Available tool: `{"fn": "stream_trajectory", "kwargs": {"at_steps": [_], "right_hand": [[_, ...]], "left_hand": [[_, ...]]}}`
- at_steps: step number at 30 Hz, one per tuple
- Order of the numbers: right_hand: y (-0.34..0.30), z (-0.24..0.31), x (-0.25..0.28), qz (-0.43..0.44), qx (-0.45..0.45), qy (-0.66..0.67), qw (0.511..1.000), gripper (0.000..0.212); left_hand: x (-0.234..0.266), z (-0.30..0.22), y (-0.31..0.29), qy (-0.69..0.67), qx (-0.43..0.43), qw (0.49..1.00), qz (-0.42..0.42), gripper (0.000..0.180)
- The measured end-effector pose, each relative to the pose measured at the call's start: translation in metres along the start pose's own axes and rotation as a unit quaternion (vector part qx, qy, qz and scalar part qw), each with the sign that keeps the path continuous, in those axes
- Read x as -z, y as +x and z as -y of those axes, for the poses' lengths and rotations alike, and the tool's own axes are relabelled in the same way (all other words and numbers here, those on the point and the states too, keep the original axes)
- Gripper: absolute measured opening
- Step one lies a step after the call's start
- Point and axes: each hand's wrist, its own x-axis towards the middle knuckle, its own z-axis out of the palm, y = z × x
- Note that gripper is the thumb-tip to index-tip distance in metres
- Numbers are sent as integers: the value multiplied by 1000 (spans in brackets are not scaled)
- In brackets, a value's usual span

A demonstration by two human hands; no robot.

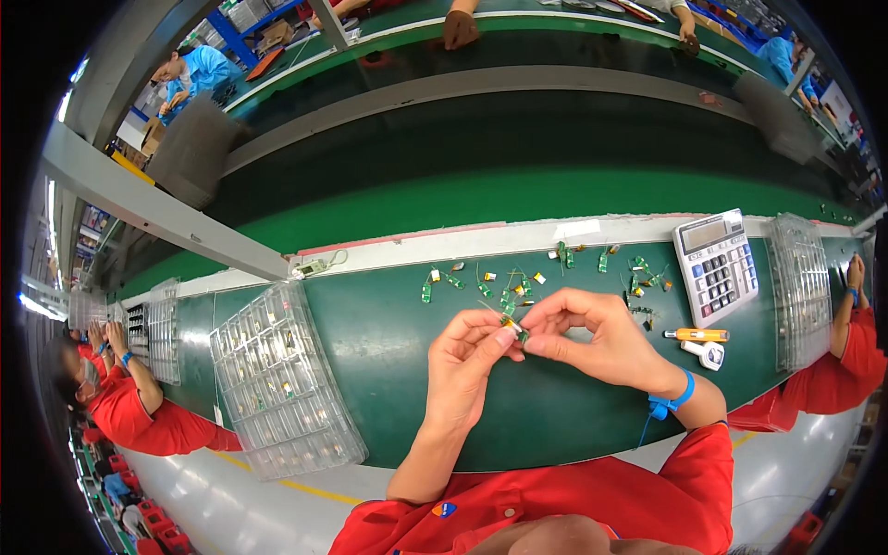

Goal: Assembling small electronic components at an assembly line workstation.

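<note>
You have both hands at one small circuit board [524, 337]: your left hand [465, 359] pinches it from the eight o'clock side, your right hand [592, 335] from three, fingertips closed on it, so neither is nearer. Its long axis seems to run ten to four, though your fingers hide much of it. Beneath lies the green bench top [379, 319]. From your grip, loose boards [510, 296] spread between ten and two, the clear compartment tray [319, 435] sits at nine, the calculator [717, 268] between two and three, and the belt [518, 190] runs beyond twelve.
</note>
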Motion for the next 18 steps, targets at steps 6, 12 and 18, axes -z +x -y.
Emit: {"fn": "stream_trajectory", "kwargs": {"at_steps": [6, 12, 18], "right_hand": [[0, -2, -2, -78, 194, -227, 951, 30], [3, 3, 3, -94, 276, -276, 916, 24], [-6, 9, -11, -81, 268, -347, 895, 25]], "left_hand": [[-1, 2, 5, -56, 36, 998, 15, 10], [-3, -1, 9, -7, 23, 999, 41, 9], [6, 5, -1, 33, -7, 997, 67, 12]]}}
